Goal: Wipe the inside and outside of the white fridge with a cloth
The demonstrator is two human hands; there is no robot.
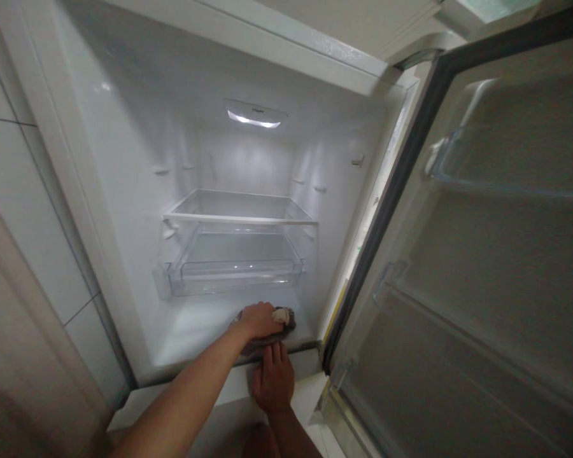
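Note:
My left hand reaches into the fridge and presses a bunched dark cloth with a pale patch onto the floor of the compartment, close to its front edge. The fingers are wrapped over the cloth, and part of it is hidden beneath them. Just in front, my right hand rests at the front lip of the fridge, its fingers stretched forward and holding nothing I can see. Its fingertips reach the near edge of the cloth; whether they touch it, I cannot tell.
Above the hands, a clear drawer and a glass shelf span the compartment. A lit lamp sits in the ceiling. To the right stands the open door with clear door bins. A tiled wall runs along the left.

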